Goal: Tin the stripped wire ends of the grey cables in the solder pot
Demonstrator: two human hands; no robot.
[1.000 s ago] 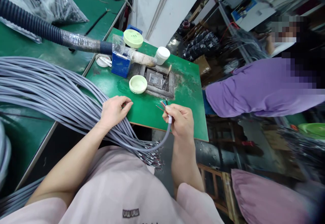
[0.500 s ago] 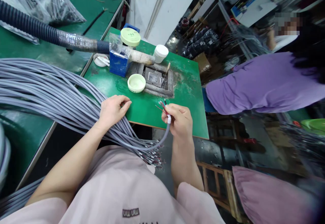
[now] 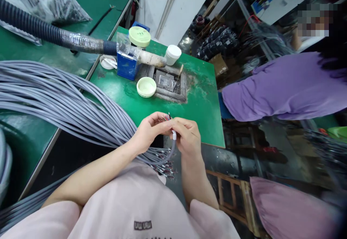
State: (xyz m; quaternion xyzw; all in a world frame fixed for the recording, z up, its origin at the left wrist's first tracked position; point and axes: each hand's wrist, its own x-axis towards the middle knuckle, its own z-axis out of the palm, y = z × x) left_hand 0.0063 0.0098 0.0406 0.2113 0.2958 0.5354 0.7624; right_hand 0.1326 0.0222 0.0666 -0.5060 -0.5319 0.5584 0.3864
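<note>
My right hand [image 3: 187, 134] is closed on the end of a grey multi-core cable [image 3: 171, 152], just below its stripped wires. Thin coloured wires [image 3: 167, 117] fan out above the fingers, and a white sleeve [image 3: 174, 135] wraps the cable where the jacket ends. Against it, my left hand [image 3: 150, 128] pinches the wires with thumb and fingers; their tips partly hide the strands. A thick bundle of grey cables [image 3: 89, 105] runs from the left under my left forearm, its stripped ends [image 3: 165, 166] hanging beyond the table edge.
On the green table [image 3: 200, 112] stand a shallow pale dish [image 3: 146, 87], a solder pot [image 3: 166, 81] with a thin tool, a white tub [image 3: 172, 54] and a blue box [image 3: 127, 67]. A ribbed hose [image 3: 40, 25] ends above the pot. A co-worker in purple [image 3: 282, 87] is at right.
My left hand has come off the cable bundle and moved right to the wire ends. My right hand, still holding the cable, has shifted slightly left and down.
</note>
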